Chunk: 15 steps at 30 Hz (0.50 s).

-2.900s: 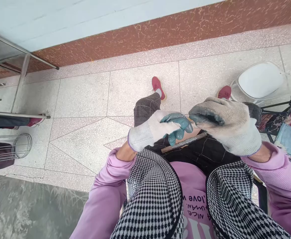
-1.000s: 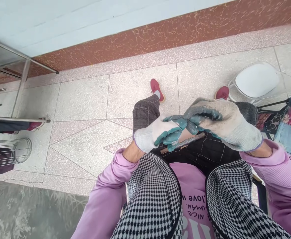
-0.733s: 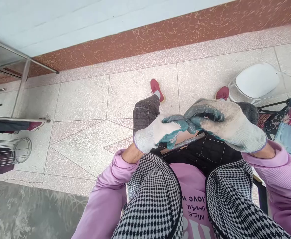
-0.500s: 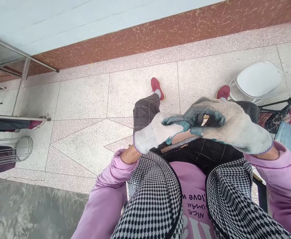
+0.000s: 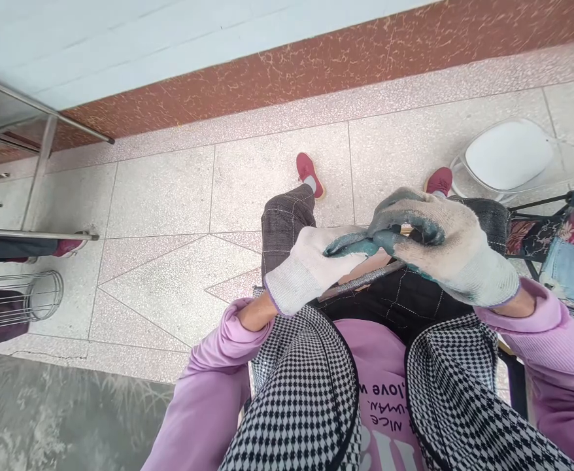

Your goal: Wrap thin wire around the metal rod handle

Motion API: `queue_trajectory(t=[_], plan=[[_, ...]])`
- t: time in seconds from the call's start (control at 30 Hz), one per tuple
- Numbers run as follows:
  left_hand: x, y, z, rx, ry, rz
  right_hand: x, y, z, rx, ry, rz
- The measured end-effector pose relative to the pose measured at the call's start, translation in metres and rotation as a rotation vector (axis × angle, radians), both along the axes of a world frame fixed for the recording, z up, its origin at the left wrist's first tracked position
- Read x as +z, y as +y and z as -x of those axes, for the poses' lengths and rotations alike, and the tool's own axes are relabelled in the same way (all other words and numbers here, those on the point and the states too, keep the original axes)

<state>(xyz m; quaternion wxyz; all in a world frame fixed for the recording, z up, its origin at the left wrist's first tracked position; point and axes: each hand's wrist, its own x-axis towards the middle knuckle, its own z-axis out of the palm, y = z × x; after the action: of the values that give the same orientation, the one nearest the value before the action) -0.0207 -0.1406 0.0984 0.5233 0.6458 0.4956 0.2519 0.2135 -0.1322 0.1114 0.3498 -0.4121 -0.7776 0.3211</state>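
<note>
Left hand (image 5: 316, 265), gloved: fingertips pinched together against the right hand (image 5: 444, 245), gloved, fingers curled; what they pinch is too small to tell. Metal rod (image 5: 365, 280): lies across the lap, just beneath both hands. White chair (image 5: 507, 156): on the floor, right.

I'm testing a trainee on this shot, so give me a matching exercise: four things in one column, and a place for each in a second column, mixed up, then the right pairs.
Things:
1. metal rod
2. white chair seat
3. wire basket
4. red shoe

Places:
A. far left, on the floor
B. on the floor tiles, at the end of the outstretched leg
C. across the lap, under the gloved left hand and right hand
D. upper right, beside the person's knee

Pairs: 1-C, 2-D, 3-A, 4-B
</note>
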Motion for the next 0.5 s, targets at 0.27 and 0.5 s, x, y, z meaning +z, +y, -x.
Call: queue_trajectory(t=[0.27, 0.5], plan=[[0.006, 0.014, 0.008, -0.055, -0.086, 0.166, 0.0, 0.003, 0.001, 0.018, 0.108, 0.165], [-0.008, 0.015, 0.016, -0.122, -0.207, 0.274, 0.0, 0.004, -0.002, 0.047, -0.018, 0.061]])
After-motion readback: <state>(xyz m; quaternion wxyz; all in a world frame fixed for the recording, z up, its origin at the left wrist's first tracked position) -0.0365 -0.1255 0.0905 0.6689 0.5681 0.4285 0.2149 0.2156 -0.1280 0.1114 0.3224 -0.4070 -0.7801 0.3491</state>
